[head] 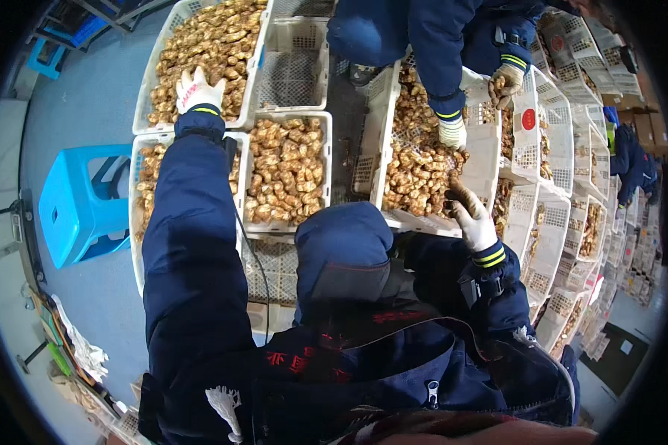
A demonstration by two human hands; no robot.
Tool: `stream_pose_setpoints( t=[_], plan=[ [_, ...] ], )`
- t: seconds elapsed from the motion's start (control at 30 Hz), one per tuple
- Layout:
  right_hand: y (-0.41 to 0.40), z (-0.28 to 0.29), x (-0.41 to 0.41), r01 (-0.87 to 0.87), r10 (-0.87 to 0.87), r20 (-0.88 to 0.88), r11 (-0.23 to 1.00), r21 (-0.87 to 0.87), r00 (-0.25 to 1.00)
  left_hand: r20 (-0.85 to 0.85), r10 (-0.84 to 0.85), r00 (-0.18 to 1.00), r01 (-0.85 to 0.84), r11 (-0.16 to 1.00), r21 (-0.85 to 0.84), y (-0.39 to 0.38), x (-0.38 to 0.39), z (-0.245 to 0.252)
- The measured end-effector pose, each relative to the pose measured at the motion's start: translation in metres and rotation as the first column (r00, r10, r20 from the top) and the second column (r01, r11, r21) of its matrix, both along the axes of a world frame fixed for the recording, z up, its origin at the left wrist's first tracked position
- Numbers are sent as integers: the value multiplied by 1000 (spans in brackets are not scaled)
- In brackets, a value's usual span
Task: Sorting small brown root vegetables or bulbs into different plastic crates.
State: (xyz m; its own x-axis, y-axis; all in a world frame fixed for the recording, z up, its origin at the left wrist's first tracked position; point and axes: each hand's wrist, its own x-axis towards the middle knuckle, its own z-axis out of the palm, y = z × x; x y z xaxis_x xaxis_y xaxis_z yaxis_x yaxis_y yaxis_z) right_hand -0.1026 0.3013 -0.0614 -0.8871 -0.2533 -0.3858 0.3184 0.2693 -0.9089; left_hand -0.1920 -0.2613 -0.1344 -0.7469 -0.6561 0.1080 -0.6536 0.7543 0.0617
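My left hand (pixel 200 92), in a white glove with red print, rests with fingers spread on knobby golden-brown rhizomes (pixel 217 39). They fill a large white plastic crate (pixel 145 105) at the upper left. My right hand (pixel 473 219) wears a white glove with brown-stained fingers. Its curved fingertips are at the right edge of a rhizome heap (pixel 417 183) in another white crate (pixel 387 161); whether they grip a piece is unclear. A co-worker's gloved hand (pixel 452 133) reaches into this same crate. That person's other hand (pixel 504 86) holds brown pieces above its far right side.
A smaller crate of rhizomes (pixel 286 167) stands before my knee, with a mesh-bottomed crate (pixel 292 67) behind it. A blue plastic stool (pixel 83 206) is at left. Rows of crates (pixel 551 239) line the right. Another person (pixel 634 161) is farther off. A thin cable (pixel 261 267) hangs beside my left arm.
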Motion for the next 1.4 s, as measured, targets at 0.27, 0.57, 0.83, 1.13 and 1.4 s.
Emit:
stream_pose_setpoints(
  t=[0.27, 0.57, 0.83, 1.13, 1.4],
  plan=[
    [0, -12, -18, -95, 105, -36, 975, 202, 994, -672, 1, 740, 416, 785, 459, -15, 43, -1],
    [-7, -23, -5, -106, 114, -75, 990, 95, 991, -161, -210, 964, 220, 974, 51, -9, 284, 39],
    [-33, 19, 17, -192, 197, -101, 980, 56, 975, 132, -266, 955, 257, 963, 76, 83, 314, -9],
    [-42, 22, 24, -289, 309, -173, 948, 132, 935, 164, -116, 980, 89, 982, 164, 79, 445, 3],
    [-40, 25, 25, -202, 219, -166, 973, 112, 961, -103, -42, 994, 50, 996, 70, 25, 414, 4]
  ],
)
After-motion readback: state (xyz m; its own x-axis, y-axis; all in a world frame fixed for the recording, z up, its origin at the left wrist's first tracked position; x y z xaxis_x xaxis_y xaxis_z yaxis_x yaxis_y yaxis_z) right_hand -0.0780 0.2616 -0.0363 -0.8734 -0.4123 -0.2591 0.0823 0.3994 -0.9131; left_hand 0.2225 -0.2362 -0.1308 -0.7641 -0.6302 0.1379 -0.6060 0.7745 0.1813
